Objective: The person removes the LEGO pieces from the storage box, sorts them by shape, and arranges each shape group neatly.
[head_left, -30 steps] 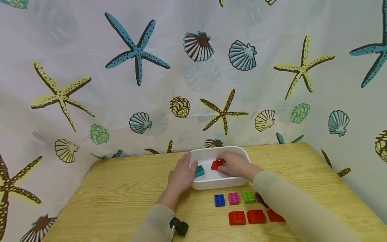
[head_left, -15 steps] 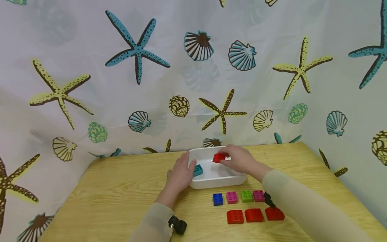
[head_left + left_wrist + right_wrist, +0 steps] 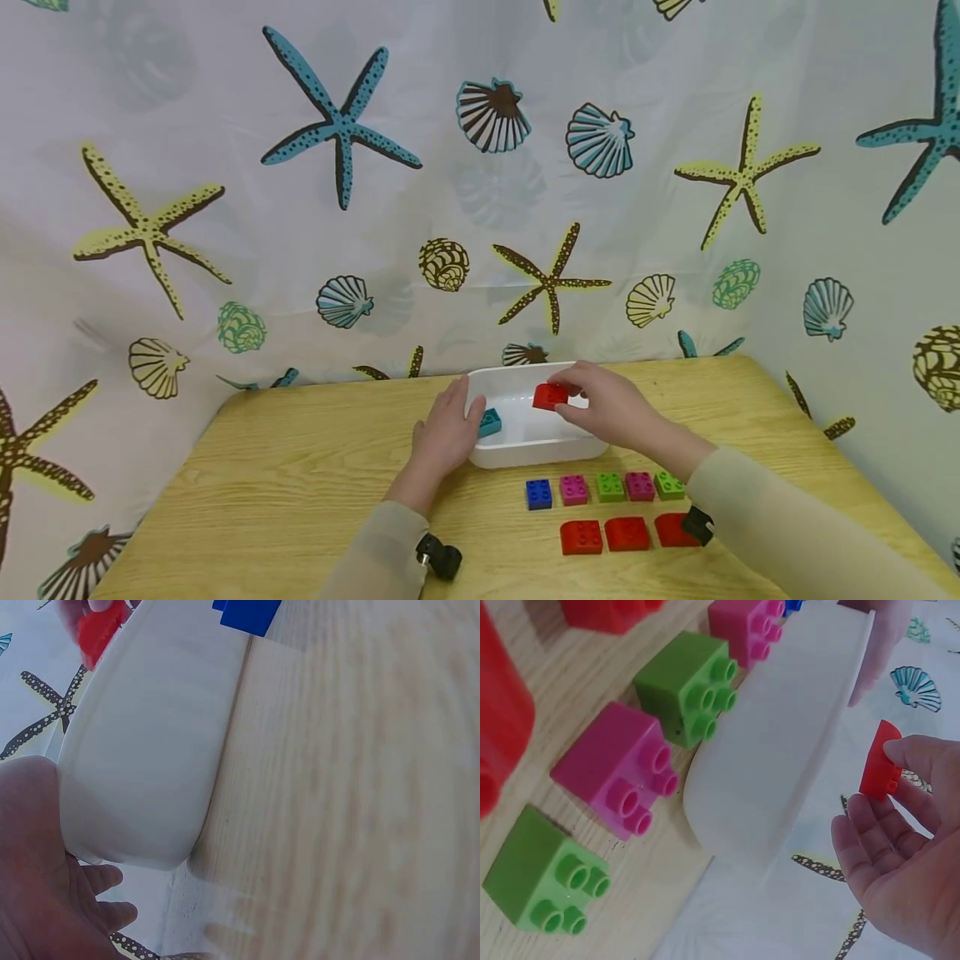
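Observation:
In the head view my right hand (image 3: 611, 404) pinches a red building brick (image 3: 550, 397) with a curved top over the white tub (image 3: 540, 454). The right wrist view shows this red brick (image 3: 880, 761) between thumb and fingers, above the rim. My left hand (image 3: 447, 429) rests against the tub's left end, fingers fairly straight. In the left wrist view the left palm (image 3: 34, 855) lies along the outer wall of the tub (image 3: 150, 742). Inside the tub, close to the left thumb, is a teal brick (image 3: 490, 422).
On the wooden table (image 3: 315, 467) before the tub, a row holds a blue brick (image 3: 538, 494), pink bricks (image 3: 574, 490) and green bricks (image 3: 611, 487). Nearer lie several curved red bricks (image 3: 627, 534). A shell-patterned curtain (image 3: 420, 200) hangs behind.
My right hand has lifted the red brick from the tub's floor and shifted slightly right with it. The left hand stays at the tub's left end.

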